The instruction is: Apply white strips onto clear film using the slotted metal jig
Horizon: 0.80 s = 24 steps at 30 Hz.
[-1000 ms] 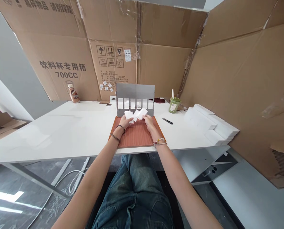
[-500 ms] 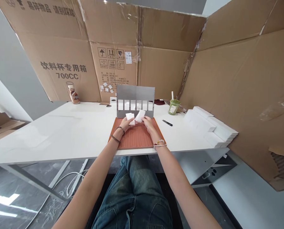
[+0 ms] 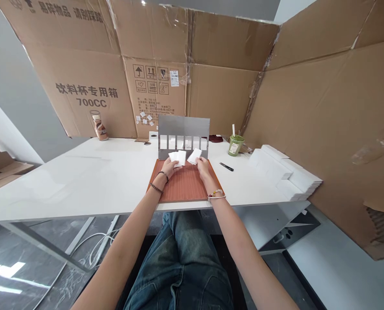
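Several white cards are fanned out in my left hand, with the thumb pressed on top of them. My right hand pinches another white card by its lower edge, a little to the right of the fan. Both hands are above the far part of a reddish-brown wooden tray. Just behind them stands an upright grey metal panel with a row of vertical slots. Small white pieces show through the slots; what they are I cannot make out.
To the right lie a black pen-like knife and stacks of white paper or board. A green cup with a straw and a brown bottle stand toward the back. Cardboard walls enclose the white table.
My right hand has moved slightly right, drawing its card apart from those in my left hand. The left-hand cards are now spread wider.
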{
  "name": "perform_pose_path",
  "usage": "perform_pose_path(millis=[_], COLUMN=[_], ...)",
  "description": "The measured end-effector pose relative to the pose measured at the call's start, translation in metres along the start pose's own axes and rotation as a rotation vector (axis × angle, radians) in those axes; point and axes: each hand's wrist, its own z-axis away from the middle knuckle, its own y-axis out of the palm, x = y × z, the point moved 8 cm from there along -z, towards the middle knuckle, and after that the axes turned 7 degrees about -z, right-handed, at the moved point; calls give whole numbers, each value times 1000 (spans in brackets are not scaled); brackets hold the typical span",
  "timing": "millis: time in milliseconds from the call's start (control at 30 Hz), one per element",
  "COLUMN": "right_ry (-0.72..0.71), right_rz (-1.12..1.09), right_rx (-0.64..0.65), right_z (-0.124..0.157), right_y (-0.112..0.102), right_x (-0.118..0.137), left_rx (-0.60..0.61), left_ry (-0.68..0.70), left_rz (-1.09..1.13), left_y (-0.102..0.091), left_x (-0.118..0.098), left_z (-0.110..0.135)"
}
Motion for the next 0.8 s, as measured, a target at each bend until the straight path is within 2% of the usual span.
perform_pose_path(millis=[100, 567, 800], right_ry=[-9, -51, -80], right_rz=[-35, -119, -146], right_rx=[-18, -115, -114], right_z=[-3, -8, -5], right_y=[-1, -7, -9], right_x=[0, -1, 4], left_rx=[36, 49, 102], left_ry=[-4, -12, -35], left_rz=[-5, -138, -200], left_y=[3, -1, 2], left_x=[-2, 0, 4], left_z=[1, 4, 4])
